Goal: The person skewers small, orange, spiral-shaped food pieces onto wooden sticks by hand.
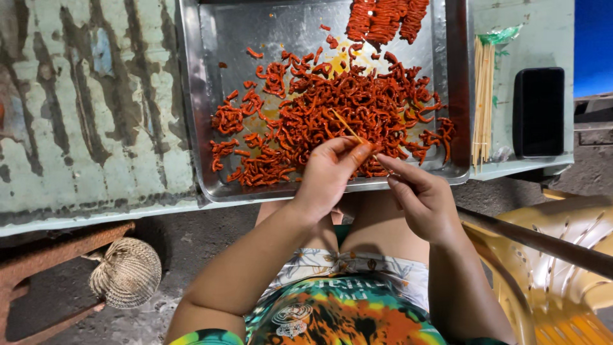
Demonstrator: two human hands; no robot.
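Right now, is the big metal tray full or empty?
Partly full. Red strips are piled over the middle and right of the tray, while its upper left is mostly bare metal.

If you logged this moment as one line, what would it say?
left hand: pinches wooden skewer | right hand: at skewer's near end | red marinated strips: heaped on metal tray | spare skewers: beside tray

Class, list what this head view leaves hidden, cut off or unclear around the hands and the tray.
- Skewer: its lower end is hidden inside the left hand.
- Right hand: its grip is unclear, the fingertips tucked against the left hand.
- Finished skewers: cut off by the top edge.
- Tray: its far rim is cut off too.
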